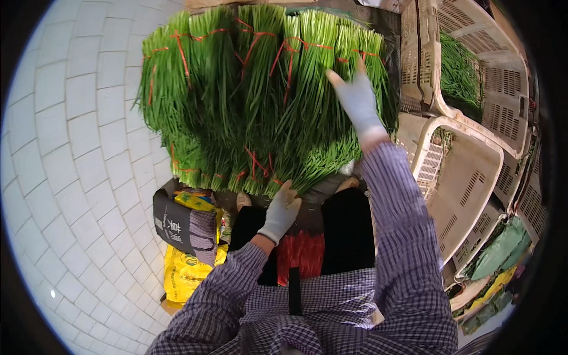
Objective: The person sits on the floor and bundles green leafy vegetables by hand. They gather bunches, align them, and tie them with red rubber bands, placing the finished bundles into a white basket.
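Many bundles of garlic chives (262, 88) lie in two rows before me, the upper row with pale stem ends away from me. Red ties (254, 33) bind them. My left hand (280, 213), in a white glove with bare fingertips, is closed on stem ends at the near edge of the lower row (239, 175). Loose chive stalks (328, 162) fan out from its fingers to the upper right. Over the upper row's right end, my right hand (357, 100), gloved alike, has thumb and forefinger spread and holds nothing; it is slightly blurred.
Pale plastic crates (470, 177) stand along the right; a farther one holds loose green leaves (459, 75). At the left are a dark bag (171, 222) bearing writing and a yellow bag (184, 275). Red tie strips (301, 255) hang between my legs. Light tiles (84, 133) pave the left side.
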Demonstrator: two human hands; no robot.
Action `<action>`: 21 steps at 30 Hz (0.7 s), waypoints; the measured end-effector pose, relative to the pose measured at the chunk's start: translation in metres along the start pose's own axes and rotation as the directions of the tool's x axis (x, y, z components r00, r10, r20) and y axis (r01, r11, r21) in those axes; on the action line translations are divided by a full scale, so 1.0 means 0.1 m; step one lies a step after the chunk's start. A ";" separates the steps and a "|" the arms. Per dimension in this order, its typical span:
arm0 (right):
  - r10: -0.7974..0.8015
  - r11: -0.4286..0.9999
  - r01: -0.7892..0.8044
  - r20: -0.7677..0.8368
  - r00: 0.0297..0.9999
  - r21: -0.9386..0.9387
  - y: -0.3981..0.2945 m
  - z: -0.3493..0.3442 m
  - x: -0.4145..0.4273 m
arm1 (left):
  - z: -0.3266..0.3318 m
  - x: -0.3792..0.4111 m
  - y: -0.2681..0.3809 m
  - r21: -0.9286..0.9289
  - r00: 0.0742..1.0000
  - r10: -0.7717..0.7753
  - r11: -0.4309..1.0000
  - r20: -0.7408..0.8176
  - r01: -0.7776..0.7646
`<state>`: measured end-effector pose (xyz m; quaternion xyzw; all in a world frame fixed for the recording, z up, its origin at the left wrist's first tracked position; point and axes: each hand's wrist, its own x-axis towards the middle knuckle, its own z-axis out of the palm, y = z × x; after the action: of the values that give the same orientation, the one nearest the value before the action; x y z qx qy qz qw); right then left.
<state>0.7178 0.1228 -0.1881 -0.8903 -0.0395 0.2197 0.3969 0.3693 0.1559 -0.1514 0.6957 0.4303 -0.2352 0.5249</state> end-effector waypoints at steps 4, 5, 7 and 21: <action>0.223 0.929 -0.209 0.012 0.975 -0.305 -0.45 0.89 0.40 | -0.08 -0.16 -0.49 -0.198 0.999 -0.011 0.980 -0.035 0.004; 0.223 0.898 -0.221 -0.040 0.974 -0.379 -0.39 0.99 0.46 | -0.08 -0.17 -0.59 -0.271 1.000 -0.003 0.963 -0.031 -0.006; 0.235 0.929 -0.225 -0.002 0.972 -0.293 -0.31 0.95 0.51 | -0.10 -0.19 -0.57 -0.270 0.999 -0.009 0.963 -0.031 0.000; 0.163 0.937 -0.206 0.170 0.972 0.282 0.03 -1.30 -0.32 | 0.09 0.01 -0.07 -0.195 0.989 0.093 0.978 0.113 -0.070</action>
<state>0.7434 0.0229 -0.1018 -0.8017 0.0493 0.3232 0.5003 0.3654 0.1486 -0.1591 0.6437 0.3894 -0.2128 0.6235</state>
